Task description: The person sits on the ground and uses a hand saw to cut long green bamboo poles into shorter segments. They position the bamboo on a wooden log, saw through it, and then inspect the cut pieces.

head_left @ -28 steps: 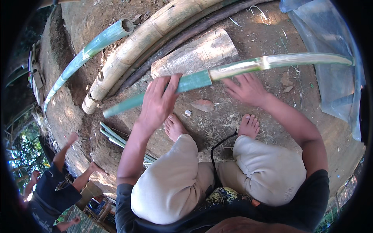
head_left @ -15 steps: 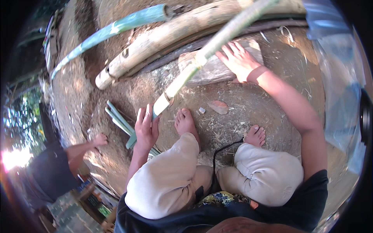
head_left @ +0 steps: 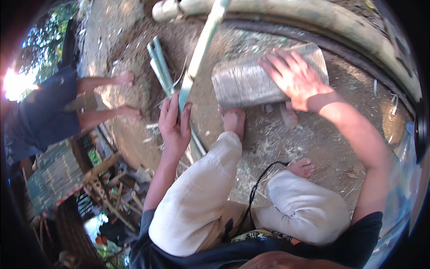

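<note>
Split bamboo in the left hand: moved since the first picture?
Yes: the split bamboo swung left. It overlapped the plastic sheet then; now it overlaps the large bamboo pole in view.

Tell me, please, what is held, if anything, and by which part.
The left hand holds the bamboo strip by its green near part; the right hand rests on the wooden block, grip unclear.

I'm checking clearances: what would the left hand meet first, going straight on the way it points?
In the picture, the thin green strips come first, just beyond the left hand; depth is unclear, so it might pass above them, carrying its bamboo piece.
</note>
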Available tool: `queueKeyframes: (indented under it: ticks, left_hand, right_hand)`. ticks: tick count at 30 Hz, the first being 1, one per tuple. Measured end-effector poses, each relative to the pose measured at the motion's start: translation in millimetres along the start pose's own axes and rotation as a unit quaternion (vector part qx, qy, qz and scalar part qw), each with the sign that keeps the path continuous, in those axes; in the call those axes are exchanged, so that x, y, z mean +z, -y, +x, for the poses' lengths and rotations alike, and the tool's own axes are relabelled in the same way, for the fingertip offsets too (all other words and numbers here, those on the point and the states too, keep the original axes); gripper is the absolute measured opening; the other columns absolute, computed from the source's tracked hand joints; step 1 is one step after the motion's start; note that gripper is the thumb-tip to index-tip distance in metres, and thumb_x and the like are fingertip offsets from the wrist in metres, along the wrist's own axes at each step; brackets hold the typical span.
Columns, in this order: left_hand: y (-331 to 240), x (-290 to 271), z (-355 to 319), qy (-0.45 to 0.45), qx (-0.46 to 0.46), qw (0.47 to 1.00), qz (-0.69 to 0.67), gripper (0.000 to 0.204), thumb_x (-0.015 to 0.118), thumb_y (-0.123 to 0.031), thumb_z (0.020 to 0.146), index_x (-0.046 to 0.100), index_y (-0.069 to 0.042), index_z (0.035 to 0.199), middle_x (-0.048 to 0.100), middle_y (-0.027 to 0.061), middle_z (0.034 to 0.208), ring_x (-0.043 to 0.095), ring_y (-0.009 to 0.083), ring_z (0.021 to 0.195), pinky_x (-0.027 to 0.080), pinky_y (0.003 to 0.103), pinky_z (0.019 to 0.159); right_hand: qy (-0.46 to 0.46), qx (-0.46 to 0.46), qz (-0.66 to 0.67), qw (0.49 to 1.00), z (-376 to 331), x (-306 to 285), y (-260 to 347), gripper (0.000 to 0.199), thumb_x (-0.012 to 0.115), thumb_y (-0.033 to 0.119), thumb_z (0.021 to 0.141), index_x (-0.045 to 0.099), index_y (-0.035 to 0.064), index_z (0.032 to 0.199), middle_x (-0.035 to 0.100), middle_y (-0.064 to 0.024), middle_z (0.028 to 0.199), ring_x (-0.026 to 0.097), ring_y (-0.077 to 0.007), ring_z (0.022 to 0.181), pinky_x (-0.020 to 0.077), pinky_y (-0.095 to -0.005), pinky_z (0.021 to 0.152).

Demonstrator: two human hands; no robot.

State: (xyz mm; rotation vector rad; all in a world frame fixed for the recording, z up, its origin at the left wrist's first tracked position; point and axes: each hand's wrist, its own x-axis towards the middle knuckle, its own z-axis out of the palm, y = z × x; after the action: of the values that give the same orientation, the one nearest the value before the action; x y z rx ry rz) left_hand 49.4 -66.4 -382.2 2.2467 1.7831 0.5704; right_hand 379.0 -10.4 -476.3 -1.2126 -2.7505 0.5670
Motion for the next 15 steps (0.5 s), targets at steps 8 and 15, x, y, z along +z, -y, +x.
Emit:
queueKeyframes:
  ticks: [8, 15]
  left_hand:
    - [19, -1, -42, -0.069, -0.089, 0.994, 0.003, 0.034, 0.069, -0.007, 0.093, 0.062, 0.005, 0.123, 0.058, 0.013, 0.091, 0.057, 0.0213, 0.076, 0.047, 0.031, 0.067]
    - [40, 35, -110, -0.137, -0.143, 0.979, -0.04, 0.034, 0.068, -0.002, 0.09, 0.061, 0.005, 0.122, 0.057, 0.0182, 0.093, 0.06, 0.0301, 0.081, 0.049, 0.038, 0.07]
  right_hand:
    - [-0.013, -0.244, -0.042, 0.969, 78, 40, 45, 0.087, 0.087, 0.007, 0.061, 0.047, -0.0013, 0.138, 0.051, -0.0145, 0.138, 0.043, -0.0356, 0.136, 0.0352, -0.0418, 0.119]
    - [0.051, -0.403, 0.002, 0.914, 107, 62, 108, 0.093, 0.085, 0.013, 0.053, 0.048, 0.0017, 0.138, 0.053, -0.0104, 0.135, 0.05, -0.0319, 0.126, 0.0382, -0.0408, 0.113]
